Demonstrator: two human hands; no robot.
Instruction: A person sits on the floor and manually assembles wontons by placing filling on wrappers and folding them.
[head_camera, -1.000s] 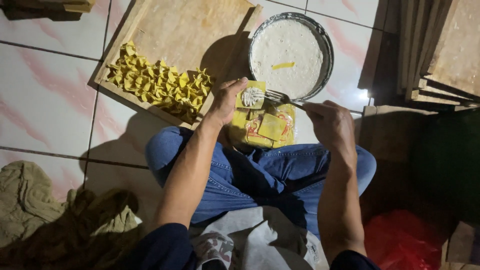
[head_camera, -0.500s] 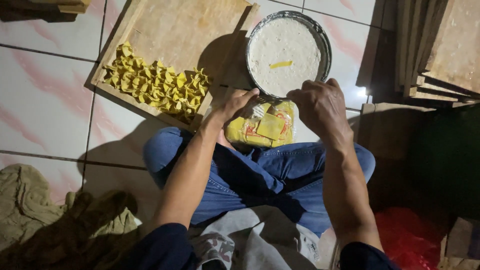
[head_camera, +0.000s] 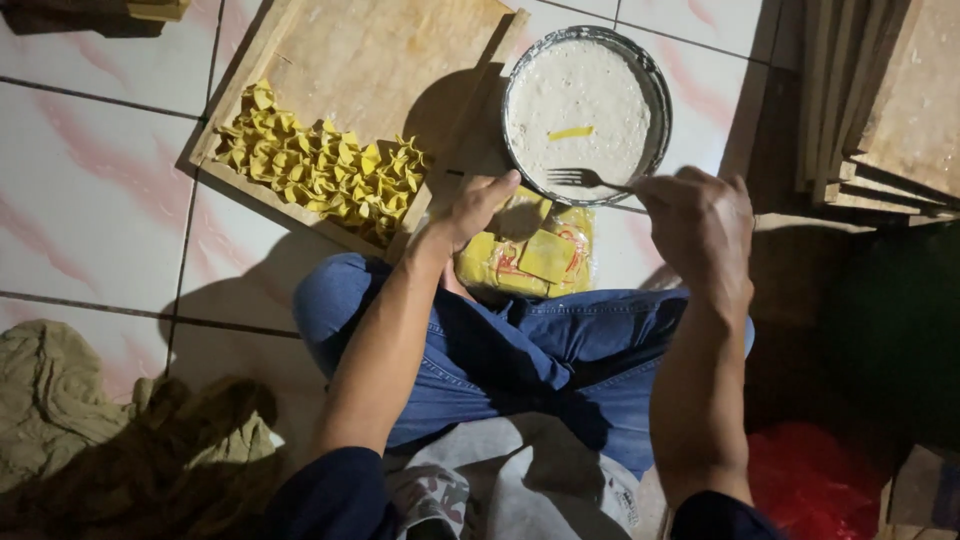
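I sit cross-legged on a tiled floor. My right hand (head_camera: 700, 215) grips a metal fork (head_camera: 580, 180) whose tines reach over the near rim of a round metal bowl (head_camera: 655, 80). The bowl holds pale, grainy filling (head_camera: 570, 90) with a small yellow strip on top. My left hand (head_camera: 480, 205) lies back-up on a plastic pack of square yellow wrappers (head_camera: 540, 255) just below the bowl; its palm is hidden. To the left, a wooden board (head_camera: 380, 60) carries several folded yellow dumplings (head_camera: 320, 170) along its near edge.
A stack of wooden boards (head_camera: 880, 100) stands at the right. An olive cloth (head_camera: 80, 440) lies crumpled at the lower left. Something red (head_camera: 810, 480) sits in shadow at the lower right. My knees in blue jeans (head_camera: 540, 350) fill the middle.
My hands, together over the wrapper pack half a second ago, have parted. The right hand moved right with the fork now pointing over the bowl. The left hand dropped onto the pack.
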